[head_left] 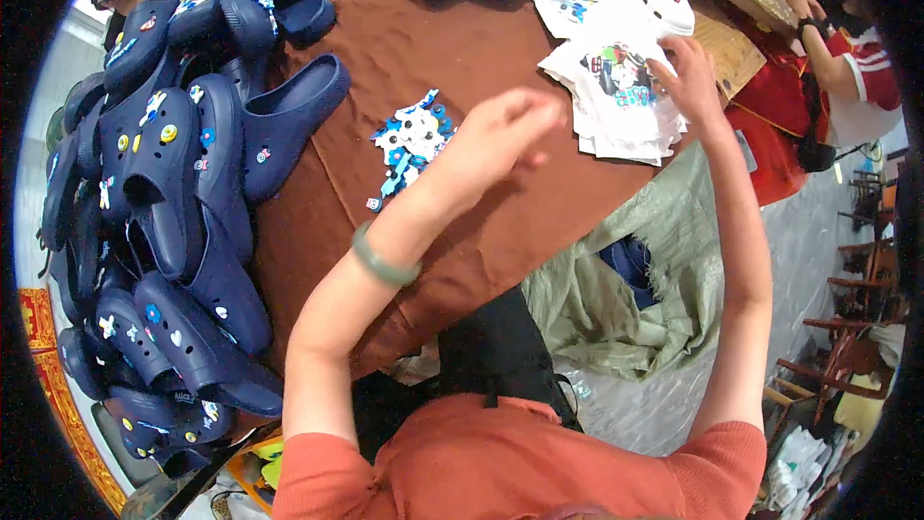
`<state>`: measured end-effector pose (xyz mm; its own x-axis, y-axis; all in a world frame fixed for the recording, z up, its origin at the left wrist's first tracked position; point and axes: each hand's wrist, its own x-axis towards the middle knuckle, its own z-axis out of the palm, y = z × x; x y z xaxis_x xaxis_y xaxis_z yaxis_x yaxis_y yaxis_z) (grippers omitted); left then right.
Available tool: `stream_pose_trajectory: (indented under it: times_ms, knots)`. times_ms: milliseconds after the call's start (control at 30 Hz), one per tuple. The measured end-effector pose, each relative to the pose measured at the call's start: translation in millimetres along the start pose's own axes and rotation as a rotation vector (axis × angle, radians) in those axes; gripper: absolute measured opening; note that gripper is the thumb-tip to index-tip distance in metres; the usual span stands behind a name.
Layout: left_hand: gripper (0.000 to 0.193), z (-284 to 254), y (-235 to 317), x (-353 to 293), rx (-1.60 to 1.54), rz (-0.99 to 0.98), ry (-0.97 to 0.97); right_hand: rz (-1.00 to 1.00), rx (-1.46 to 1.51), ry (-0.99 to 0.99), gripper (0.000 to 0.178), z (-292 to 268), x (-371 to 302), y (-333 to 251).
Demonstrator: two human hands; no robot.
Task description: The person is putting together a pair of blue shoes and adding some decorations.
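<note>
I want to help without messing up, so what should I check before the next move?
1. Right hand at the white printed stack: ok, its fingers are at the upper right part.
2. Right hand gripping a piece of that stack: cannot tell.
3. Left hand holding nothing: cannot tell, it's blurred.
4. Small charms on the brown cloth: ok, near the left forearm.
5. Charms sorted by colour: not ok, blue and white ones are heaped together.
6. Navy clogs at the left in neat rows: not ok, they're piled on one another.
</note>
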<state>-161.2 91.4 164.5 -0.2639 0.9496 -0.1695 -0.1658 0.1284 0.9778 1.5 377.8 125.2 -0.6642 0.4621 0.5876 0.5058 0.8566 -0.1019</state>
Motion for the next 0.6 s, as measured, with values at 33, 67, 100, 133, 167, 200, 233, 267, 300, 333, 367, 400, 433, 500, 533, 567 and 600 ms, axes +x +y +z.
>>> stream_pose_trajectory:
  times_ms: [33,67,100,133,167,200,233,267,300,333,367,400,433,500,533,567,600]
  knots:
    - [0.03,-4,5,-25,0.093,0.022,-0.003,-0.026,0.001,-0.119,0.031,-9,16,-15]
    - [0.028,-4,8,-42,0.191,0.031,-0.015,-0.11,-0.01,-0.129,0.029,-3,28,-18]
    - [0.028,-7,5,-60,0.189,0.033,-0.016,-0.201,-0.032,-0.13,0.027,4,45,-24]
    - [0.025,-11,1,-76,0.201,0.026,0.02,-0.236,-0.007,-0.236,0.027,22,61,-29]
    - [0.023,-17,-5,-91,0.212,0.014,0.073,-0.182,-0.061,-0.374,0.03,34,75,-57]
    - [0.021,-19,-10,-103,0.23,0.033,0.146,-0.265,-0.128,-0.403,0.032,54,86,-63]
    - [0.021,-24,-15,-113,0.264,0.04,0.205,-0.202,-0.213,-0.535,0.033,65,98,-83]
    - [0.021,-30,-20,-122,0.298,0.046,0.267,-0.139,-0.296,-0.667,0.035,74,108,-103]
    - [0.021,-35,-23,-133,0.298,0.047,0.286,-0.125,-0.329,-0.674,0.037,86,113,-110]
    - [0.021,-38,-26,-141,0.245,0.047,0.342,-0.107,-0.363,-0.68,0.04,100,117,-110]
    - [0.02,-42,-28,-148,0.191,0.046,0.398,-0.055,-0.361,-0.701,0.041,110,123,-106]
    - [0.02,-47,-30,-150,0.189,0.049,0.393,-0.046,-0.41,-0.767,0.04,129,132,-76]
    - [0.02,-56,-34,-156,0.194,0.066,0.444,0.029,-0.426,-0.74,0.04,137,136,-72]
    - [0.019,-71,-41,-171,0.201,0.084,0.537,0.06,-0.4,-0.594,0.036,132,147,-53]
    - [0.018,-81,-45,-179,0.232,0.104,0.589,0.208,-0.29,-0.474,0.032,123,154,-61]
    - [0.018,-88,-48,-183,0.267,0.116,0.643,0.247,-0.316,-0.43,0.033,108,161,-59]
    - [0.017,-94,-50,-185,0.303,0.134,0.687,0.295,-0.347,-0.378,0.034,93,165,-48]
